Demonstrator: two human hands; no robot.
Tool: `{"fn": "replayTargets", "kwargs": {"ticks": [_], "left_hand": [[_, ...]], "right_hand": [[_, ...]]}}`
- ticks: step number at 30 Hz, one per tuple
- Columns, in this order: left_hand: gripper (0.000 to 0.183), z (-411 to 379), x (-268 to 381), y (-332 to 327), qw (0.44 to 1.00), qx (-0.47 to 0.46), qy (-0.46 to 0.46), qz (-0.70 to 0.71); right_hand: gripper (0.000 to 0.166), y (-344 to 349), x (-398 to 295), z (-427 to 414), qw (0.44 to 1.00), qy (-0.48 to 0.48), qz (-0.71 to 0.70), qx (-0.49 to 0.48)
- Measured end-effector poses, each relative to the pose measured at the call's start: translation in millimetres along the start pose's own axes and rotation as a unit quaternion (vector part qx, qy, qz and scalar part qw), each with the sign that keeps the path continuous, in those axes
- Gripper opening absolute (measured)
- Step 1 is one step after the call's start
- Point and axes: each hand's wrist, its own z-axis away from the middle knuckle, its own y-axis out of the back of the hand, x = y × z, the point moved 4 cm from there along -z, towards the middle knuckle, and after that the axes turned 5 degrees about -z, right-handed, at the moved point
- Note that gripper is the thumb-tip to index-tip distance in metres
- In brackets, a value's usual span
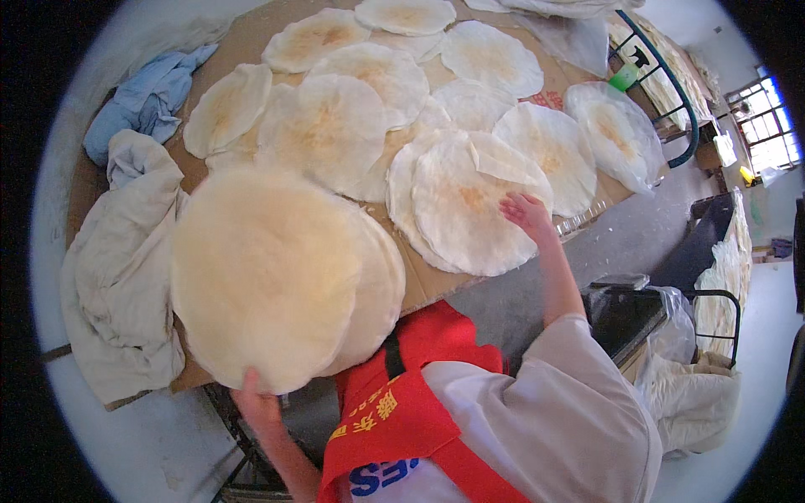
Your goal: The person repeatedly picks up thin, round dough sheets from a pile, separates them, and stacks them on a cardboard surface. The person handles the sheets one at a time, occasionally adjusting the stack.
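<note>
My left hand [256,400] grips the near edge of a large, thin, round flatbread [264,270], its thumb on top and its fingers hidden underneath. That pale yellow round is slightly blurred and covers most of another round [377,295] showing at its right. My right hand [526,214] is over the right part of a browned flatbread [465,220], fingers apart and holding nothing; whether it touches the surface is hard to tell. Just above this hand, a flap [506,160] of thin sheet lies folded over on the same round. More rounds show from under its left edge.
Several browned flatbreads [324,126] overlap across a cardboard-covered table [421,276]. A cream cloth [126,283] and a blue cloth [148,94] are bunched along the left. Clear plastic holds one round [610,132] at the right edge, near a green spray bottle [624,77] and a metal rail [682,100].
</note>
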Motion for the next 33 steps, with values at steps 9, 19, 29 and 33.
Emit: {"fn": "replayTargets", "kwargs": {"ticks": [9, 19, 29, 33], "left_hand": [[0.05, 10, -94, 38, 0.996, -0.013, 0.082, 0.029], [0.034, 12, -70, 3, 0.988, -0.067, 0.071, 0.122], [0.023, 9, -79, 6, 0.998, -0.02, 0.052, -0.003], [0.026, 11, -101, 43, 0.993, 0.004, 0.096, 0.067]], "right_hand": [[0.025, -1, -18, -116, 0.899, 0.11, -0.417, -0.08], [0.041, -318, 71, 96, 0.887, -0.033, 0.14, -0.439], [0.019, -391, 177, 198, 0.703, 0.224, 0.461, -0.493], [0.016, -399, 146, 164, 0.754, 0.181, 0.415, -0.476]]}}
